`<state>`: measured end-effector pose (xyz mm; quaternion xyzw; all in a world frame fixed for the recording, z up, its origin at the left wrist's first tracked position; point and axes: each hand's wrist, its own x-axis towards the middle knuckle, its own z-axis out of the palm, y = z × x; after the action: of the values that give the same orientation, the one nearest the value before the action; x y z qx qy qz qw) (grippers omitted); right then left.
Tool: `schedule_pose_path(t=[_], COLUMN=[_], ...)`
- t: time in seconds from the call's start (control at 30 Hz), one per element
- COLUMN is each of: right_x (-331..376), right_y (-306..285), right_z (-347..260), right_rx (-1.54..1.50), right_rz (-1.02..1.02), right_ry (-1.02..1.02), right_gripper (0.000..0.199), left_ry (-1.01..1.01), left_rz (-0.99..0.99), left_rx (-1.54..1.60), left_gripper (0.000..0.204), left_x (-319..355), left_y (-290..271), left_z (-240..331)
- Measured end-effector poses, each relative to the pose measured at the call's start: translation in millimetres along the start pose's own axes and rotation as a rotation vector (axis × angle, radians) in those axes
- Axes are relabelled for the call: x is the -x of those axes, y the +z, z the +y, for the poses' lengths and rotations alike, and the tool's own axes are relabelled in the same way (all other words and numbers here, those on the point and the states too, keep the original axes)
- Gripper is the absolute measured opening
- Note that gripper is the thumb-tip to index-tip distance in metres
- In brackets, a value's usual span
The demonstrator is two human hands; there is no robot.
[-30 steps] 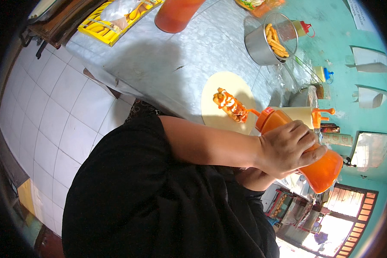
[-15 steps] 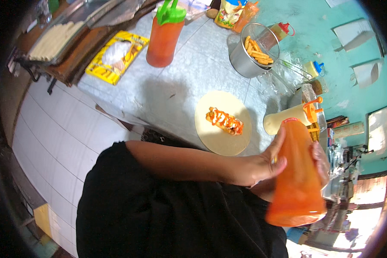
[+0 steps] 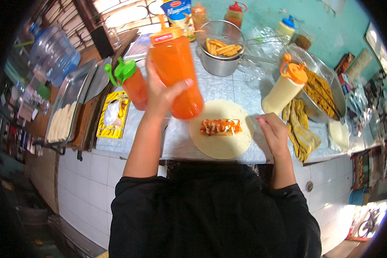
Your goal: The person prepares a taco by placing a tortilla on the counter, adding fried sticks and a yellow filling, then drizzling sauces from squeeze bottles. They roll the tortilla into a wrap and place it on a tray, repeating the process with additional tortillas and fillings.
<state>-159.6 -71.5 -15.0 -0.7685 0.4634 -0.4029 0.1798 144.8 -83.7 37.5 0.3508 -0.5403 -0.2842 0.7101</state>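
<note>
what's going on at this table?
A person is working over a round flatbread lying flat on the table. Their left hand grips a large orange sauce bottle, cap up. Their right hand is beside the flatbread's right edge, with nothing visible in it. The filling sits in the middle, streaked with red and white sauce; the flatbread is unfolded. A cream-coloured bottle stands beyond the right hand.

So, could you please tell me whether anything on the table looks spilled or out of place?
No spill stands out: the sauce-topped filling lies on the round flatbread. Only the yellow striped cloth, bunched near the front of the table beside the right hand, looks slightly untidy.
</note>
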Motion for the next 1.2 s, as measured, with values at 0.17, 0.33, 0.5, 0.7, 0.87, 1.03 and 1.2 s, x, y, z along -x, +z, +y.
schedule_pose_path(t=[0.17, 0.33, 0.5, 0.7, 0.87, 1.03, 1.2], right_x=[-1.6, -3.2, -1.4, -7.4, -10.7, -11.8, -0.8], right_y=[22.9, 22.3, 22.7, 27.5, 32.3, 16.1, 20.0], right_z=[27.9, 21.8, 19.4, 40.5, 41.6, 25.7, 22.6], right_rx=[0.41, 0.402, 0.311, -0.05, -0.712, -1.003, -1.024], right_rz=[-0.137, -0.145, -0.185, -0.254, -0.267, -0.281, -0.295], right_ry=[0.141, 0.155, 0.201, 0.334, 0.531, 0.645, 0.613], right_gripper=[0.018, 0.02, 0.023, 0.024, 0.028, 0.032, 0.03], left_ry=[0.228, 0.126, 0.287, 0.14, 0.097, -0.146, -0.041], left_rz=[0.156, 0.295, 0.193, -0.469, -1.078, -1.331, -1.268], left_rx=[-0.742, -1.226, -0.982, -0.624, -0.494, -0.742, -0.809], left_gripper=[0.115, 0.109, 0.093, 0.053, 0.046, 0.038, 0.021], left_x=[-18.0, -18.0, 11.0, 4.7, -7.5, -1.7, -1.5], left_y=[-56.4, -54.2, -12.7, 35.9, 86.6, 114.0, 100.2], left_z=[-79.7, -92.5, -63.4, -26.9, -71.7, -81.5, -69.2])
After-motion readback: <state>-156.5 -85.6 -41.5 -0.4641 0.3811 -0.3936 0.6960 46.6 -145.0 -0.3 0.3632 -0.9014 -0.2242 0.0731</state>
